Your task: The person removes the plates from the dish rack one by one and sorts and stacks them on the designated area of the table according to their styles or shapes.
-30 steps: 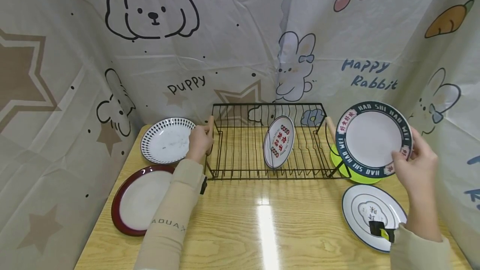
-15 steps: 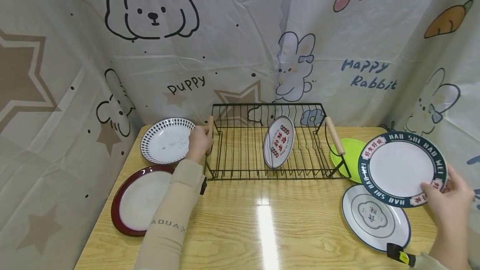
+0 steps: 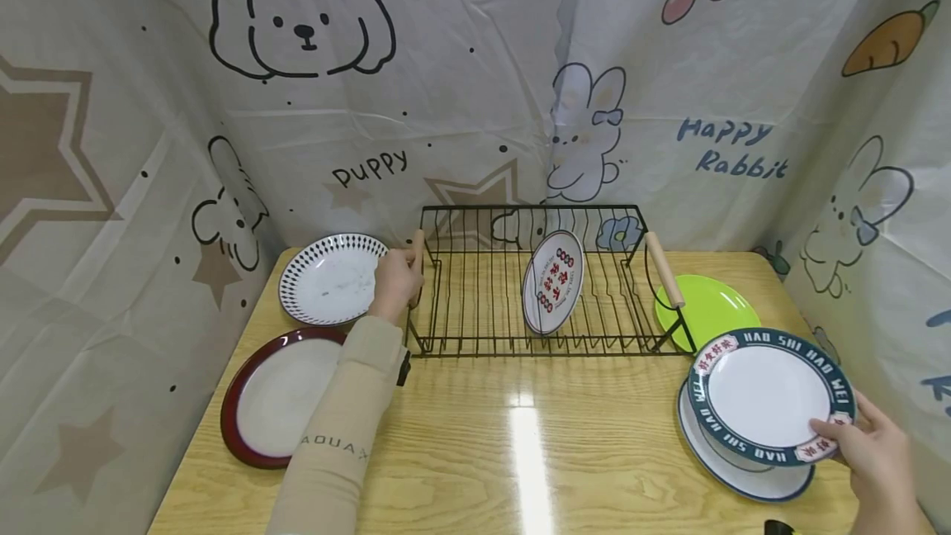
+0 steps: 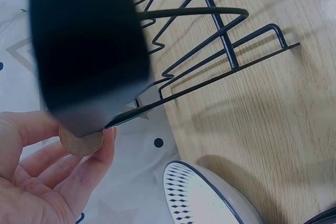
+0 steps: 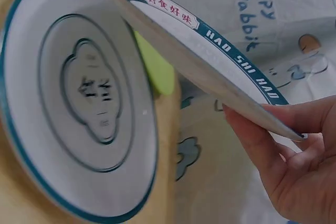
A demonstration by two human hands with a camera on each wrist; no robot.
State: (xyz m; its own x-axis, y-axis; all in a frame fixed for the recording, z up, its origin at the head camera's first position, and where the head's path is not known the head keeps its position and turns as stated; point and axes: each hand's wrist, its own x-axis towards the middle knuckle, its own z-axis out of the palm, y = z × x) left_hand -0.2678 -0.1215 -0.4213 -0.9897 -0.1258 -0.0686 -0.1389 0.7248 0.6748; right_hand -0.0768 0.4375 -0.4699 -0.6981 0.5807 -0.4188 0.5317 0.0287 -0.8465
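My right hand (image 3: 880, 452) pinches the edge of a white plate with a dark green lettered rim (image 3: 768, 395), thumb on top and fingers beneath. In the right wrist view this plate is tilted, its far edge close over a white plate with a blue rim (image 5: 100, 150) lying on the table. My left hand (image 3: 395, 283) grips the left wooden handle (image 4: 81, 141) of a black wire dish rack (image 3: 475, 354). Inside the rack, right of its middle, a small white plate with red characters (image 3: 553, 283) stands on edge.
A lime green plate (image 3: 709, 308) lies by the rack's right wooden handle (image 3: 664, 269). On the left are a deep white dish with black diamonds (image 3: 327, 287) and a maroon-rimmed plate (image 3: 278, 399), partly behind the left sleeve. A printed curtain (image 3: 475, 89) encloses the table's back and sides.
The right hand has carried the green-rimmed plate from beside the rack out to the right, then down and toward me over the blue-rimmed plate. The left hand and rack have stayed put.
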